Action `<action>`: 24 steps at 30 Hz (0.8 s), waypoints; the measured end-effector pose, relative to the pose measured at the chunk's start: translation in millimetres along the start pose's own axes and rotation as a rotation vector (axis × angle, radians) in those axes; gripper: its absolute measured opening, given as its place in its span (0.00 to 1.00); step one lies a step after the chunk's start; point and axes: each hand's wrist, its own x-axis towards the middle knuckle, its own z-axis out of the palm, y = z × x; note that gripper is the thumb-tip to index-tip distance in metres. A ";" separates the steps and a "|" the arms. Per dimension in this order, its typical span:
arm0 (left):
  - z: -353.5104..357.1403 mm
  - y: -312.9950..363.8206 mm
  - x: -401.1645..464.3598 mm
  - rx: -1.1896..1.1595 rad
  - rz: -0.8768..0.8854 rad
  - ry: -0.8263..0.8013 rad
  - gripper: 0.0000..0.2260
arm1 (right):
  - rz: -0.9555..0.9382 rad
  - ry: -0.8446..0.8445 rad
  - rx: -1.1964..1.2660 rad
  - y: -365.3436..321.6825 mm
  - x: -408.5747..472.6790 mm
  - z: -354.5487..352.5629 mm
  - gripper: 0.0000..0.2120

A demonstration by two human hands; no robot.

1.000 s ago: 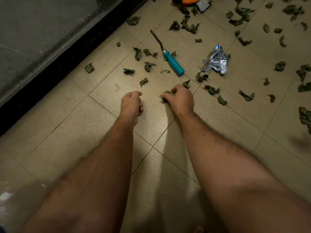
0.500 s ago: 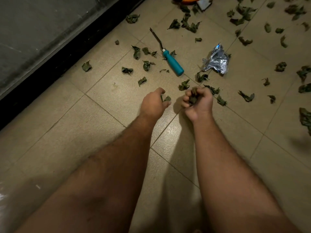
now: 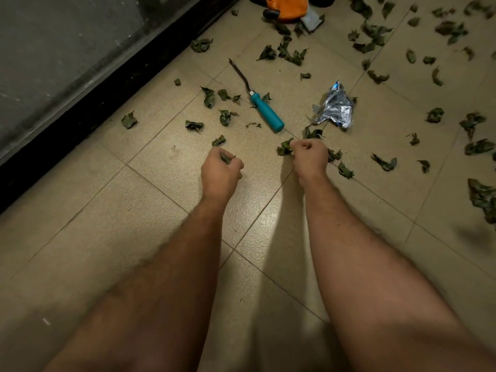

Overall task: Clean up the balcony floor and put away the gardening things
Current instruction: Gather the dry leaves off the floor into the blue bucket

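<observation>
Left hand (image 3: 221,167) fisted round leaf (image 3: 225,158); right hand (image 3: 310,154) fisted.

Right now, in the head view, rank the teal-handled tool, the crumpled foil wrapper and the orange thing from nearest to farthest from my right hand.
From the right hand:
1. Teal-handled tool, ahead and slightly left.
2. Crumpled foil wrapper, ahead and slightly right; too close to the tool to call firmly.
3. Orange thing, far ahead at the top edge.

My right hand (image 3: 310,154) is curled tight; whatever's inside is hidden, can't tell if it holds leaves. My left hand (image 3: 220,167) covers most of a leaf (image 3: 225,158), only a scrap shows. Orange object (image 3: 291,4) at top centre cut off by the frame edge, unidentifiable. Leaves (image 3: 453,29) upper right are motion-blurred. Leaf clump (image 3: 483,197) cut off at right edge.
</observation>
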 end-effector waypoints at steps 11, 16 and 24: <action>-42.1 -11.3 31.2 0.006 -0.066 0.129 0.08 | -0.105 -0.204 -0.217 2.1 -13.6 19.5 0.07; -39.0 6.9 48.3 0.317 0.115 0.100 0.19 | 0.407 -0.512 0.877 -1.9 -43.1 26.9 0.08; -29.0 9.6 64.0 0.694 0.239 0.016 0.07 | 0.344 -0.512 0.726 -14.2 -43.6 43.5 0.16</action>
